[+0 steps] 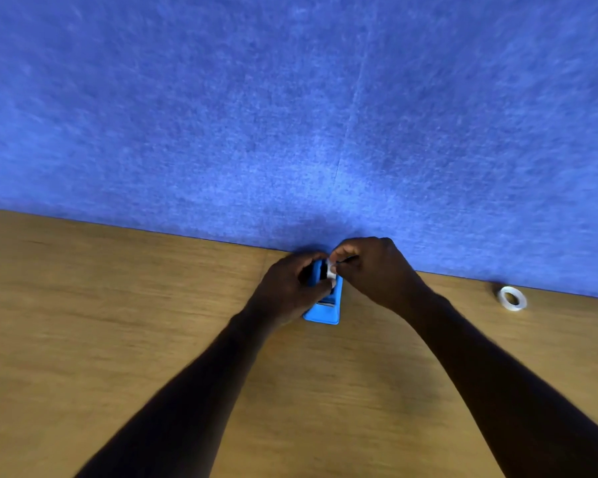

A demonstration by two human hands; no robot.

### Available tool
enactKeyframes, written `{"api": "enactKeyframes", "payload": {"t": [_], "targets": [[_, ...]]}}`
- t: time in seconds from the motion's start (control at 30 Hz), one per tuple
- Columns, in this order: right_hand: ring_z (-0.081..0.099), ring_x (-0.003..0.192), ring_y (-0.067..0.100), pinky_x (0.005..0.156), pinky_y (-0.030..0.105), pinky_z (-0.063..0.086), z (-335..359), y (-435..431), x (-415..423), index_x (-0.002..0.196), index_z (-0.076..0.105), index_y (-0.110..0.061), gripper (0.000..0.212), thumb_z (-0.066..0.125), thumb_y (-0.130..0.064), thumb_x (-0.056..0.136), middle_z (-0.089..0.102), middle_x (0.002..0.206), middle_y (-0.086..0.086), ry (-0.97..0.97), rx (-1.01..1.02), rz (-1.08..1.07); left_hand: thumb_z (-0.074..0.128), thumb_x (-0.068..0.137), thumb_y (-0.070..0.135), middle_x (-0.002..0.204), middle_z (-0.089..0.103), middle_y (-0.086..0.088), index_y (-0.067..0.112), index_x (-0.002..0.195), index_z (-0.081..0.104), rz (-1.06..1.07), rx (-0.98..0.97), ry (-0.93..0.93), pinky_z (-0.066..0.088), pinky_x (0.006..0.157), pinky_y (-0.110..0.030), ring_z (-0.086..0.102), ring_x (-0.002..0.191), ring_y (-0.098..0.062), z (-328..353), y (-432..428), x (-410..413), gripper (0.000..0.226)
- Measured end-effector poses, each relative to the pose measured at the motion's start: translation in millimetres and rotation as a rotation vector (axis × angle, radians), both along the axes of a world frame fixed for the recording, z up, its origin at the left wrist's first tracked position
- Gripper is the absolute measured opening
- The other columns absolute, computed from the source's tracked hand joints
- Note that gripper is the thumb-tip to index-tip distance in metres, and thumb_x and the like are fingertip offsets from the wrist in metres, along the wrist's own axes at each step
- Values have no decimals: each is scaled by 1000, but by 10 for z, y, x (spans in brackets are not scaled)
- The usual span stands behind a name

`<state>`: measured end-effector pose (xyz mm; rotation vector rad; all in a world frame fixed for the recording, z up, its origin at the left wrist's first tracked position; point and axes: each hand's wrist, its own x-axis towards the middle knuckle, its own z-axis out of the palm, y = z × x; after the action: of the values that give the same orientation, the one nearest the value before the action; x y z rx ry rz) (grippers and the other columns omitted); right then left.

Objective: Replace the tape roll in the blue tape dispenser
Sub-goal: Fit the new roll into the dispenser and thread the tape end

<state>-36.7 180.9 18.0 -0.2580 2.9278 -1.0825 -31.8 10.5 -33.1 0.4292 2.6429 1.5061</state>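
The blue tape dispenser (323,310) stands on the wooden table (118,322) close to the blue wall, its near end pointing toward me. My left hand (290,284) wraps around its left side and holds it. My right hand (377,270) pinches a small white tape roll (331,269) at the top of the dispenser, beside a dark part of the dispenser's holder. My fingers hide most of that roll and the dispenser's far end. A second white tape roll (512,298) lies flat on the table far to the right.
A blue felt wall panel (290,115) rises right behind the dispenser along the table's far edge. Bare wood spreads to the left and in front of my arms.
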Motion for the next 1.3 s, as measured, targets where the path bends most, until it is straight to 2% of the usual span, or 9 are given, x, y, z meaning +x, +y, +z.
{"api": "enactKeyframes", "payload": {"t": [0.13,0.3,0.4,0.6,0.9,1.0,1.13,1.23,1.3], "targets": [[66,74,3,69,20,51,31,23,-15,77,73,-17,16,63,-5,78,75,78,-6,11,16,58,72,88,26,102,67,12,23,115,67,-47,-52,90,40,73,-3,53,84,22,50,2,6,28],[67,74,5,72,28,54,52,22,-26,76,72,-17,14,63,-7,79,74,76,-5,12,40,90,70,89,25,99,68,10,23,111,68,-72,-75,124,39,71,-4,55,87,14,70,2,-1,22],[67,76,5,73,26,53,72,26,-30,77,72,-15,14,62,-6,79,74,77,-5,-6,31,97,69,90,27,96,68,10,24,110,67,-91,-71,129,40,70,-7,57,90,5,67,3,-3,20],[66,75,3,67,14,47,85,29,-42,78,73,-16,13,64,-6,78,75,78,-5,-47,22,82,71,89,23,87,60,16,20,109,67,-78,-57,147,39,69,-4,55,82,15,60,12,16,21],[62,69,2,60,11,43,80,50,-48,78,71,-16,8,68,-9,79,71,77,-7,-46,41,74,70,90,30,95,67,11,25,110,65,-84,-63,129,39,68,-5,59,88,2,25,10,-2,22],[58,66,-9,58,4,40,32,69,-50,80,69,-19,6,74,-19,79,67,75,-12,-74,-28,-13,70,89,30,101,65,15,26,115,65,-65,-70,116,39,72,-4,57,91,1,11,13,-1,27],[60,67,-7,55,5,40,-13,74,-37,78,75,-19,10,74,-28,80,73,76,-9,-103,-43,-89,71,88,30,108,67,11,26,120,64,-31,-79,103,37,73,0,54,93,4,-15,19,-4,33],[49,48,-2,46,11,35,-13,33,-26,73,73,-7,20,75,-25,78,64,61,2,-109,-63,-154,72,88,29,112,67,9,24,123,63,-20,-81,100,35,74,4,51,94,8,-17,20,-8,37],[37,44,4,43,18,30,-2,6,-21,56,60,-2,34,75,-23,78,49,49,5,-125,-68,-186,72,88,30,117,67,7,24,125,63,-19,-81,96,33,76,5,53,96,7,-15,17,-10,38]]}}
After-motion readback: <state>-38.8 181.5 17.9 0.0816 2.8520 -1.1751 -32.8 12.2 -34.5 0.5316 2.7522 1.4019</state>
